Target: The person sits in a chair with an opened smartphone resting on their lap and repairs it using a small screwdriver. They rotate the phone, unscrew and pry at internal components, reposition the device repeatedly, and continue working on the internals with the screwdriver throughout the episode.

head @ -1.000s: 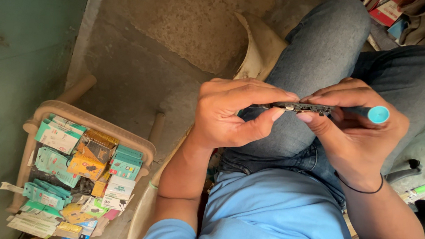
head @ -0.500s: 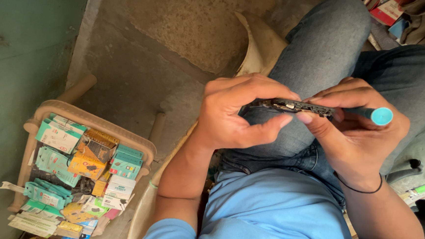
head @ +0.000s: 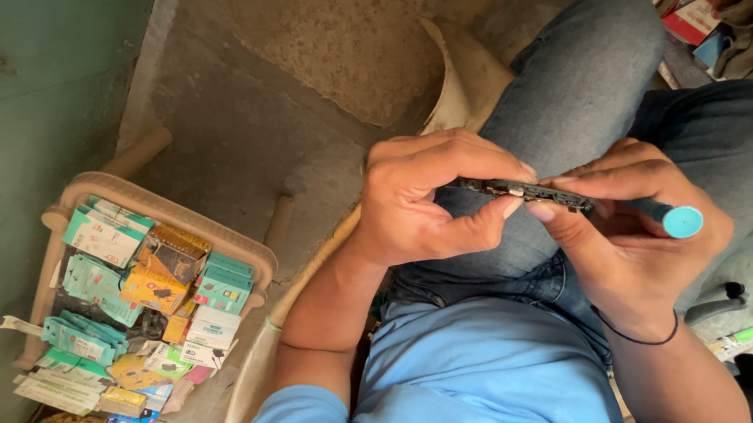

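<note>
Over my lap, a thin dark circuit strip (head: pixel 521 192).
My left hand (head: pixel 421 201) fingers pinch it; right hand (head: pixel 637 227) fingers grip it and a teal-tipped tool (head: pixel 668 216).

A small, makeshift repair stall or workshop at floor level. The setting was shown by a rough, stained concrete floor (head: pixel 315 68), a painted green wall (head: pixel 42 130), and a beige plastic basket (head: pixel 243 251) crammed with small green and yellow cardboard parts boxes (head: pixel 126 309).
</note>
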